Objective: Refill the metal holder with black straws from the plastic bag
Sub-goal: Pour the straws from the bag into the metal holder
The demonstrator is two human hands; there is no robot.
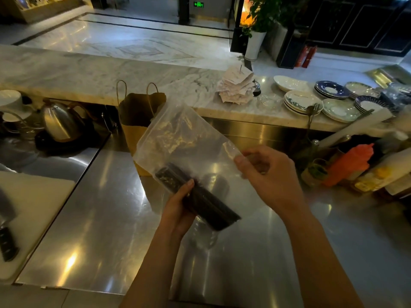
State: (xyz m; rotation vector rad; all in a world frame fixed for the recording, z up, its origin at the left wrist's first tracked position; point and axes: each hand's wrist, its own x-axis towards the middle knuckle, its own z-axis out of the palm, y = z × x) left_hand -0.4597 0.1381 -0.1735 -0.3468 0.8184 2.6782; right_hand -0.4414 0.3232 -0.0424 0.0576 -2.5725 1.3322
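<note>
Over the steel counter (100, 218), left fingers (189, 186) grip bundled black straws (208, 204); right fingers (242, 162) pinch clear bag (178, 141).

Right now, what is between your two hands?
Only the clear plastic bag stretches there: the left hand grips the black straws in it, and the right hand pinches its edge. The head view shows it.

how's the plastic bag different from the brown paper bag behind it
The plastic bag is clear, so the black straws inside show; the paper bag is brown and opaque, its contents unseen. The plastic bag is held in the air, left hand gripping the straws, right hand pinching its edge; the paper bag stands upright on the steel counter, untouched. The paper bag has loop handles; the plastic bag shows none.
</note>
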